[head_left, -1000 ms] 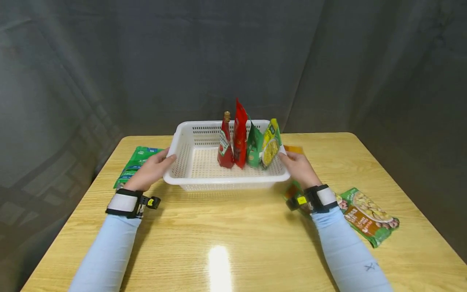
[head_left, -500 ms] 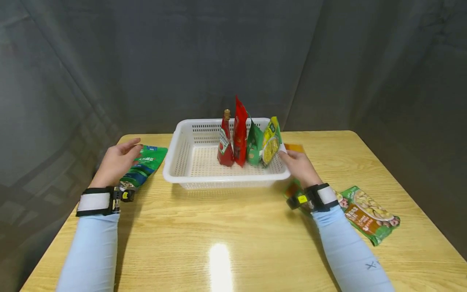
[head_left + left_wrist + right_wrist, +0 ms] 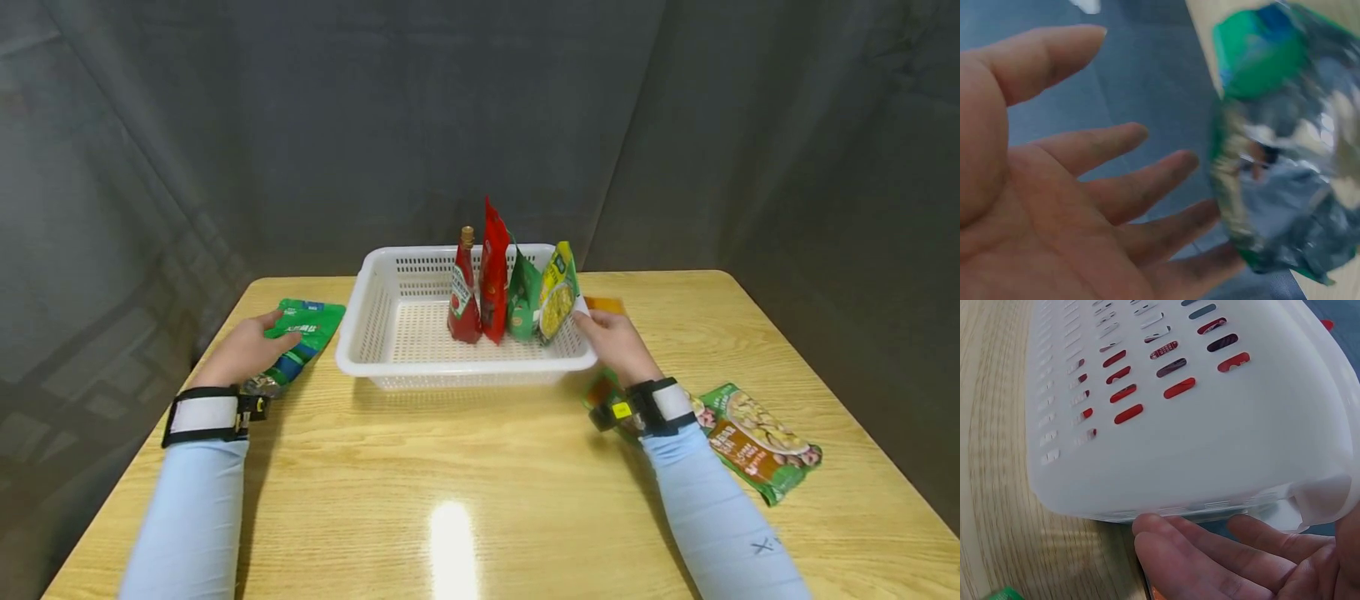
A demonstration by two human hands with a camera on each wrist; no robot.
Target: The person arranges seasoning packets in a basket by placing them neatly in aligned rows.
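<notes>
My right hand [image 3: 613, 342] grips the right end of the white basket [image 3: 390, 367], fingers [image 3: 1210, 550] curled under its rim. My left hand [image 3: 247, 350] is open, fingers [image 3: 1116, 150] spread over the green packet [image 3: 300, 333] left of the basket; contact unclear. Another green packet [image 3: 757, 446] lies by my right forearm. In the basket stand a ketchup bottle [image 3: 464, 292], red pouch [image 3: 493, 271], green pouch [image 3: 522, 300] and yellow pouch [image 3: 557, 292]

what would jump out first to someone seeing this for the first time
The white slotted basket in the middle of the wooden table draws the eye, with a red ketchup bottle and three bright pouches standing upright at its right end. The right hand holds the basket's right rim with fingers under the lip, while the left hand rests on a green packet lying flat to the basket's left.
</notes>
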